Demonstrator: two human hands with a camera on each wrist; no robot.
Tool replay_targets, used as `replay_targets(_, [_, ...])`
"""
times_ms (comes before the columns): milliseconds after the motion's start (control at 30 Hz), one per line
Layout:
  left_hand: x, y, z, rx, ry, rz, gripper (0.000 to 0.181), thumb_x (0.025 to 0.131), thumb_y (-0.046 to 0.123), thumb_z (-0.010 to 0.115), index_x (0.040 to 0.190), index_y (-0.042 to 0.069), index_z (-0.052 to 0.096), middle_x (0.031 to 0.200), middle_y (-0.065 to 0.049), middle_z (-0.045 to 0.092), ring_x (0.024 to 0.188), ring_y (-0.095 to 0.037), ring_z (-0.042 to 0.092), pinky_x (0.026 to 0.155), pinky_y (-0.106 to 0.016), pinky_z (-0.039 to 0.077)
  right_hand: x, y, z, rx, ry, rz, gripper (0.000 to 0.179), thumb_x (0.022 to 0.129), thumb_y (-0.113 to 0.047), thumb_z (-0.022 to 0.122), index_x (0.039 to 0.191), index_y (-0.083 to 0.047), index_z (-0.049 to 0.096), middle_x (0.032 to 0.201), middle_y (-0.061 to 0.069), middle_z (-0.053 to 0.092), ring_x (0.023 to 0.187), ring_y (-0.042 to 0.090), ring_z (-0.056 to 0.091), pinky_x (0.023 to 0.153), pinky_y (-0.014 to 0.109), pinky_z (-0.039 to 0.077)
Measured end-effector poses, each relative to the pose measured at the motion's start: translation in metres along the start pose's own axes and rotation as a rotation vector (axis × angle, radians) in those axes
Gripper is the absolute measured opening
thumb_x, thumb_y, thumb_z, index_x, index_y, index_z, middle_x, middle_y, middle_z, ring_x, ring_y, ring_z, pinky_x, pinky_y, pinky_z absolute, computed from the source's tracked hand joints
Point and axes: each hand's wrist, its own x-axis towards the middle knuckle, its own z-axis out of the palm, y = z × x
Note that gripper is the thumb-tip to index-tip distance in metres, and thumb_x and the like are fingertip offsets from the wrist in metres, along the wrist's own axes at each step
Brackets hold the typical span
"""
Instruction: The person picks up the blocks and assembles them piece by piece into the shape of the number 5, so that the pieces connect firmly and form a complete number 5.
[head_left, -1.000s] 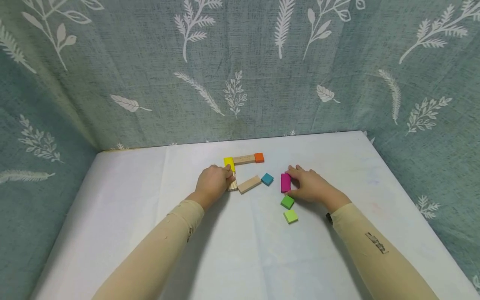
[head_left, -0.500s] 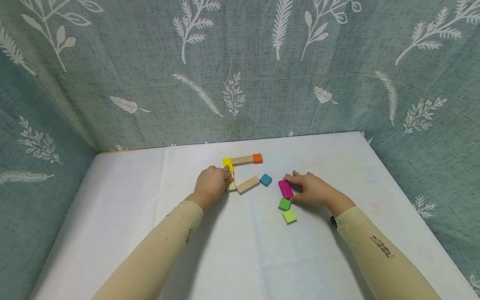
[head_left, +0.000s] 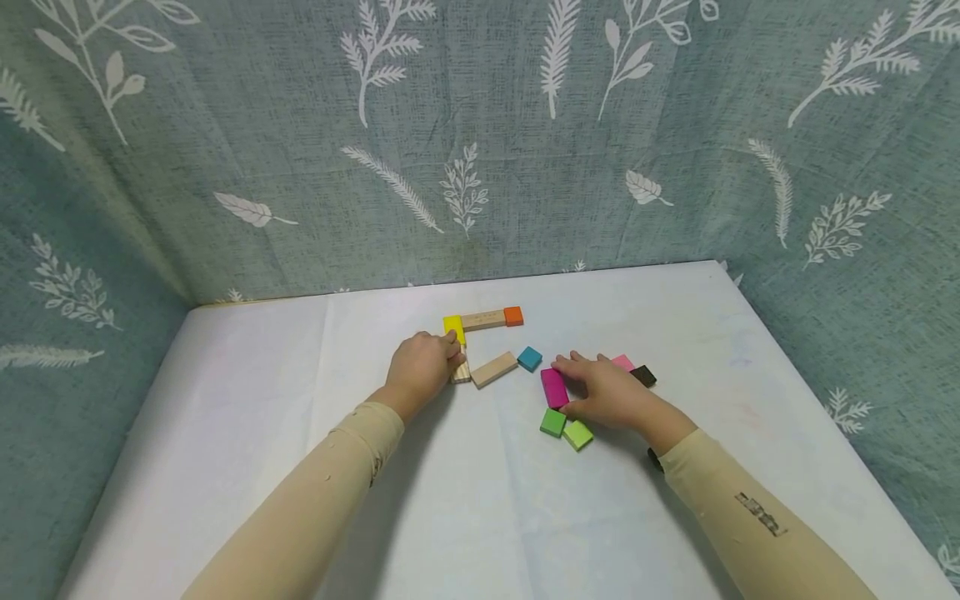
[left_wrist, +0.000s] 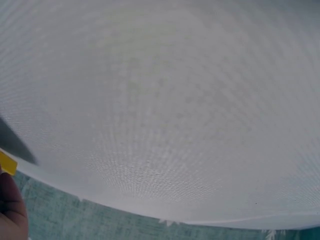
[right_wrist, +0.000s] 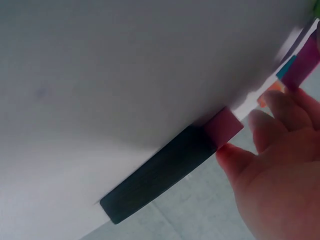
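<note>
My left hand (head_left: 423, 371) is bent over the near end of a yellow block (head_left: 453, 327) and a plain wooden block (head_left: 461, 371). In the left wrist view a fingertip lies against the yellow block (left_wrist: 7, 163). A magenta block (head_left: 554, 388) lies flat between the thumb and forefinger of my right hand (head_left: 607, 393), which pinches it by its ends. Its near end sits close to a green block (head_left: 553, 422). Beside that, under the right thumb, is a lime block (head_left: 578, 435). The right wrist view shows the magenta block (right_wrist: 302, 62) at the fingertips.
A wooden block (head_left: 483, 320) joins the yellow one to an orange block (head_left: 513, 316). Another wooden block (head_left: 495, 369) lies slanted near a blue block (head_left: 529, 358). Behind my right hand are a pink block (head_left: 622, 362) and a dark block (head_left: 643, 376). A leaf-patterned curtain (head_left: 300, 167) surrounds the white table.
My right hand has turned the magenta block and slid it left and nearer, and the green block has shifted left with it. Pink and dark blocks have come into view. My left hand stays put.
</note>
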Motion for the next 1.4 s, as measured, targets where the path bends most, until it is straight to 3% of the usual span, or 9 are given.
replay_targets(267, [0.001, 0.000, 0.000, 0.003, 0.000, -0.007, 0.024, 0.100, 0.035, 0.062, 0.090, 0.017, 0.074, 0.136, -0.001, 0.066, 0.091, -0.025, 0.068, 0.079, -0.040, 0.058, -0.002, -0.007, 0.002, 0.053, 0.047, 0.109, 0.078, 0.084, -0.027, 0.083, 0.152, -0.018, 0.048, 0.145, 0.010, 0.059, 0.134, 0.031, 0.056, 0.105, 0.048, 0.051])
replay_targets(433, [0.001, 0.001, 0.000, 0.007, 0.001, -0.005, 0.025, 0.101, 0.035, 0.062, 0.087, 0.017, 0.073, 0.136, -0.001, 0.066, 0.090, -0.025, 0.068, 0.078, -0.039, 0.057, -0.002, -0.010, 0.003, 0.043, 0.045, 0.109, 0.074, 0.084, -0.025, 0.083, 0.150, -0.017, 0.051, 0.147, 0.012, 0.057, 0.138, 0.033, 0.052, 0.106, 0.049, 0.049])
replay_targets(700, [-0.001, 0.001, -0.001, 0.001, 0.012, 0.005, 0.025, 0.101, 0.035, 0.062, 0.088, 0.016, 0.073, 0.136, -0.002, 0.066, 0.090, -0.026, 0.069, 0.078, -0.040, 0.058, 0.001, -0.011, 0.006, -0.073, 0.028, 0.090, 0.067, 0.087, -0.031, 0.080, 0.148, -0.019, 0.053, 0.157, 0.020, 0.041, 0.142, 0.045, 0.042, 0.106, 0.058, 0.047])
replay_targets(1000, [-0.001, 0.001, 0.001, 0.008, 0.032, 0.015, 0.025, 0.101, 0.034, 0.063, 0.087, 0.016, 0.073, 0.135, -0.002, 0.067, 0.089, -0.026, 0.069, 0.077, -0.039, 0.058, 0.004, -0.013, 0.010, -0.181, 0.053, 0.091, 0.065, 0.088, -0.037, 0.078, 0.146, -0.021, 0.054, 0.154, 0.017, 0.047, 0.139, 0.043, 0.047, 0.106, 0.057, 0.046])
replay_targets(1300, [-0.001, 0.001, 0.001, 0.011, 0.031, 0.010, 0.025, 0.101, 0.034, 0.062, 0.086, 0.016, 0.072, 0.135, -0.002, 0.067, 0.089, -0.025, 0.069, 0.076, -0.038, 0.058, 0.001, -0.016, 0.007, -0.181, 0.059, 0.075, 0.065, 0.087, -0.037, 0.080, 0.145, -0.020, 0.056, 0.151, 0.017, 0.051, 0.137, 0.042, 0.050, 0.105, 0.057, 0.048])
replay_targets(1400, [-0.001, 0.001, 0.001, 0.011, 0.032, 0.009, 0.026, 0.101, 0.034, 0.062, 0.086, 0.016, 0.073, 0.135, -0.002, 0.067, 0.089, -0.025, 0.069, 0.076, -0.038, 0.058, -0.001, -0.014, 0.003, -0.143, 0.072, 0.062, 0.066, 0.086, -0.035, 0.081, 0.145, -0.018, 0.057, 0.149, 0.012, 0.055, 0.141, 0.038, 0.047, 0.109, 0.058, 0.043])
